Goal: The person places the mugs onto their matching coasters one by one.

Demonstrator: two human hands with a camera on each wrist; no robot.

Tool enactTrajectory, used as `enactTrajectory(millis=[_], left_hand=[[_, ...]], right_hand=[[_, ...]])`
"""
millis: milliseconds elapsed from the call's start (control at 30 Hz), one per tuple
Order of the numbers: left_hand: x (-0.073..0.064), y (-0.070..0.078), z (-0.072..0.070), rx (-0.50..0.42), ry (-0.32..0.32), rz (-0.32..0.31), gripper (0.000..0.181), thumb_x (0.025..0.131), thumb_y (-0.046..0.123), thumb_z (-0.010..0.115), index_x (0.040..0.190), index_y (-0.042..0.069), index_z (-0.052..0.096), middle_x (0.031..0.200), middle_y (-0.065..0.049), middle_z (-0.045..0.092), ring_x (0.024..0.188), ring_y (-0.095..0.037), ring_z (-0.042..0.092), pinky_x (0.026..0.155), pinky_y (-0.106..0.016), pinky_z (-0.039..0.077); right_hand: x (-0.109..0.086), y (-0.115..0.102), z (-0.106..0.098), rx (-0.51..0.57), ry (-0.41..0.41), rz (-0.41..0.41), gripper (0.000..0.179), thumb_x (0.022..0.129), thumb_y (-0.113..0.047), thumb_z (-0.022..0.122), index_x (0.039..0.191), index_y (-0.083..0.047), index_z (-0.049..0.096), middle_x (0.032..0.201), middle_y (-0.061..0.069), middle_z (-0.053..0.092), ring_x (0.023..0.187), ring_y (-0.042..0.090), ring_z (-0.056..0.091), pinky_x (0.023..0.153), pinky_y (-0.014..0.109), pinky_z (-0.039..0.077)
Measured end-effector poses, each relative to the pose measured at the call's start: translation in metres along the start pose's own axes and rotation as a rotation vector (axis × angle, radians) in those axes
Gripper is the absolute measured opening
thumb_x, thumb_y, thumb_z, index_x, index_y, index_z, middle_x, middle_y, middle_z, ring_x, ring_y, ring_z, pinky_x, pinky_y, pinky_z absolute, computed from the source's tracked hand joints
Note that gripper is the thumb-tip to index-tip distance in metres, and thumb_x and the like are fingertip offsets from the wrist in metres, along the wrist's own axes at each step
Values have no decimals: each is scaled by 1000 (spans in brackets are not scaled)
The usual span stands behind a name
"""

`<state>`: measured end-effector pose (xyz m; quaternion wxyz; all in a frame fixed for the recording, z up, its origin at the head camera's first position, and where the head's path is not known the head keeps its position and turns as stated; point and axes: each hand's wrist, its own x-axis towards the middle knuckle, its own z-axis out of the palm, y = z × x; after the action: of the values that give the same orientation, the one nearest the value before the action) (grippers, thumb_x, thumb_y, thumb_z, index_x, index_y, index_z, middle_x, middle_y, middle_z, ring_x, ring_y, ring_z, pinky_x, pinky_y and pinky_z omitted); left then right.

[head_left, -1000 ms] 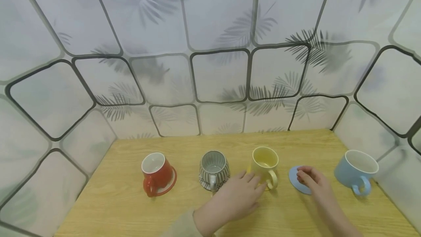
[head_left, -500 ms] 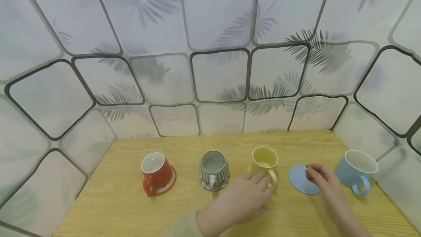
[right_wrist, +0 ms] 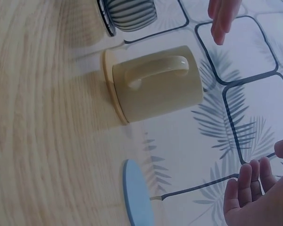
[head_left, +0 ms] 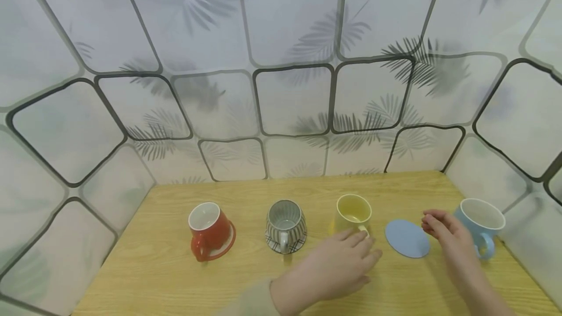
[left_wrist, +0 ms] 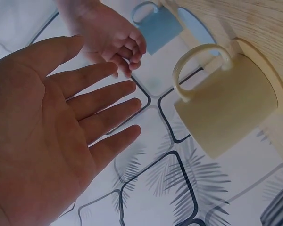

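Observation:
My left hand [head_left: 335, 262] hovers in front of the yellow mug [head_left: 351, 216], fingers straight and apart from it in the left wrist view. That mug stands on a yellow coaster [right_wrist: 108, 84]. Holding nothing, my right hand [head_left: 452, 240] has loosely bent fingers and hides part of the light blue mug [head_left: 476, 218] at the far right. A bare light blue coaster [head_left: 407, 239] lies on the table between the yellow and blue mugs. In the right wrist view, the right hand's fingers [right_wrist: 245, 186] appear clear of the table.
A red mug [head_left: 215, 230] sits at the left with a red coaster [head_left: 233, 238] under it. To its right, a grey striped mug [head_left: 285, 218] stands on a patterned coaster [head_left: 273, 246]. Patterned walls [head_left: 294, 106] enclose the back and sides of the wooden table [head_left: 175, 286].
Both hands have shifted to the right. My right hand has left the blue coaster and now overlaps the blue mug in the head view. The mugs stay in place.

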<state>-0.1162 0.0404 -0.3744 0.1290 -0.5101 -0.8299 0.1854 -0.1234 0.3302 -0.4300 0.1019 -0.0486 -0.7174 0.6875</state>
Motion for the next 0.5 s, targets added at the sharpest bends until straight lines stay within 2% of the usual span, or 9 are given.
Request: enactTrajectory(millis=[300, 500], left_hand=[[14, 2, 1, -23, -35, 36, 59, 107, 60, 49, 160, 32, 47, 165, 8, 48, 153, -10, 46, 130, -29, 36], [23, 4, 4, -38, -26, 47, 58, 107, 60, 50, 159, 32, 48, 165, 9, 48, 153, -9, 46, 129, -26, 36]], right_hand=[[4, -2, -8, 29, 8, 8, 18, 111, -17, 56, 108, -30, 67, 99, -22, 69, 91, -5, 64, 80, 6, 53], [4, -2, -13, 64, 21, -1, 17, 111, -16, 56, 107, -28, 68, 99, -21, 69, 90, -5, 64, 79, 6, 54]])
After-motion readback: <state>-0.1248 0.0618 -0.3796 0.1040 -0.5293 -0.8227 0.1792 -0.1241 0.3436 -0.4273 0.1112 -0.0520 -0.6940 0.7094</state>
